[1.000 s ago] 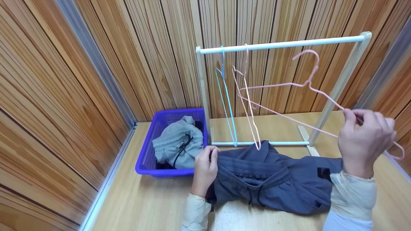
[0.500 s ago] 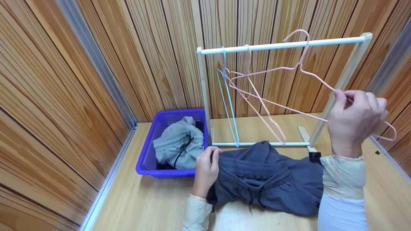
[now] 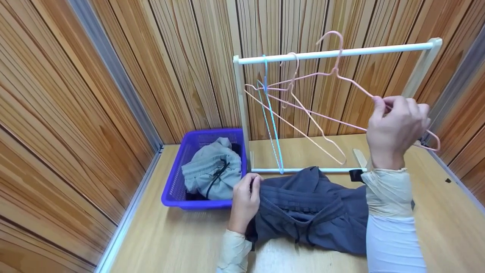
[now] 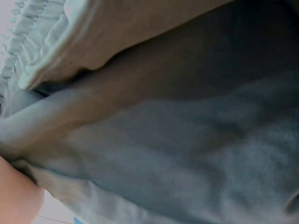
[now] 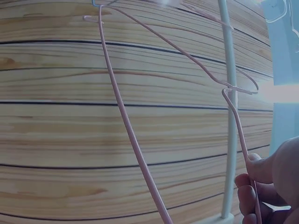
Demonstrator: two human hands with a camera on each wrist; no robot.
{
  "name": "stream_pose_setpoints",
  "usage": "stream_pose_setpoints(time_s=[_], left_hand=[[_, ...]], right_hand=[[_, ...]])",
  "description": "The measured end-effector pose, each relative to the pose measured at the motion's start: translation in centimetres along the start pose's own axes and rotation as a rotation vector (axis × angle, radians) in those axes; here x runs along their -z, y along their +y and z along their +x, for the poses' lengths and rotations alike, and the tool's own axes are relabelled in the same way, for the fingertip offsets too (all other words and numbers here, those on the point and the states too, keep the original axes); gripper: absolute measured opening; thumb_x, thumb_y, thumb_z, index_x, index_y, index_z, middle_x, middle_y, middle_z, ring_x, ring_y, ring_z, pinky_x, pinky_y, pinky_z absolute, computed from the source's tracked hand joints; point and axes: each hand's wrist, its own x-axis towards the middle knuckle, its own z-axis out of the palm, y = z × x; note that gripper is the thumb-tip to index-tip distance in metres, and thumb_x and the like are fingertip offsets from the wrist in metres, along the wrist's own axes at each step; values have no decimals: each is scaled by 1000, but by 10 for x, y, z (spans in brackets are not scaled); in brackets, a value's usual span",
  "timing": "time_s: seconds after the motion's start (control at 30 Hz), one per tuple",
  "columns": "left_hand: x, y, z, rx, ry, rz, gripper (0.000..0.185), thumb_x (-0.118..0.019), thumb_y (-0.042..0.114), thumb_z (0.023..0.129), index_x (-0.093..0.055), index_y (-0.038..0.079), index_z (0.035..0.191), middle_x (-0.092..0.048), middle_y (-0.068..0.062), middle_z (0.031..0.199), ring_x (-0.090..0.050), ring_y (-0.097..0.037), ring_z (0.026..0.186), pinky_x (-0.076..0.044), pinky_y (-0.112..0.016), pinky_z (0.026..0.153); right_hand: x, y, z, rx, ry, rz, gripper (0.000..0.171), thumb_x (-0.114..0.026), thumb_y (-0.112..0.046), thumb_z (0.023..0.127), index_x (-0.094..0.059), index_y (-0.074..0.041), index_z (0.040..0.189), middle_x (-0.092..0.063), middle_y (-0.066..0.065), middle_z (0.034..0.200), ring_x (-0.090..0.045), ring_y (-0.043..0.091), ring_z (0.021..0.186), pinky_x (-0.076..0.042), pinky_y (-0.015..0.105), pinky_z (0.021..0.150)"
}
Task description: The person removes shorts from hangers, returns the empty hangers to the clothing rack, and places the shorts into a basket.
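**Pink hanger raised to the rail, dark shorts pinned on the table**

Wood panelling (image 3: 113,76) lines the walls around a pale wooden table (image 3: 170,242). At the back of it stands a white drying rack (image 3: 379,49), its top rail carrying a blue hanger (image 3: 271,125) and a peach hanger (image 3: 303,113), both dangling inside the frame. Left of the rack sits a purple basket (image 3: 172,189) holding a crumpled grey garment (image 3: 210,167).

Dark blue-grey shorts (image 3: 314,212) lie flat on the table in front of the rack's bottom bar, waistband and drawstring facing up. The left hand (image 3: 245,201) rests on their left edge just beside the basket, fingers curled and pinching the waistband; the left wrist view shows only cloth close up.

The right hand (image 3: 396,131) is lifted to the right of the rack, thumb and fingers clamped together on the shoulder wire of a pink hanger (image 3: 303,110). That hanger is tilted, its hook (image 3: 333,38) up at the top rail, its long lower bar crossing the other two hangers.
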Motion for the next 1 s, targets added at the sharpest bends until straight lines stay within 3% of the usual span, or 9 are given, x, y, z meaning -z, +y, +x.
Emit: stream_pose_setpoints(time_s=[0.3, 0.47, 1.0], left_hand=[[0, 1, 0, -9, 3, -9, 17, -58, 8, 107, -71, 5, 96, -77, -14, 90, -74, -19, 86, -59, -32, 80], [-1, 2, 1, -11, -1, -5, 17, -58, 8, 108, -71, 5, 97, -77, -12, 90, -73, -18, 85, -59, -32, 80], [-1, 1, -1, -9, -8, -8, 19, -57, 9, 108, -71, 5, 97, -76, -9, 90, -72, -17, 85, -59, -31, 79]], right_hand=[[-12, -10, -6, 15, -74, 40, 50, -60, -42, 107, -77, 5, 109, -76, 27, 106, -54, 46, 100, -31, 44, 89], [-16, -11, -10, 19, -98, 58, 47, -62, -40, 106, -77, 4, 108, -77, 26, 105, -54, 44, 98, -29, 41, 87], [-21, -2, -25, 49, -87, 79, 49, -64, -40, 106, -76, 8, 101, -75, 29, 98, -54, 47, 91, -31, 42, 81]])
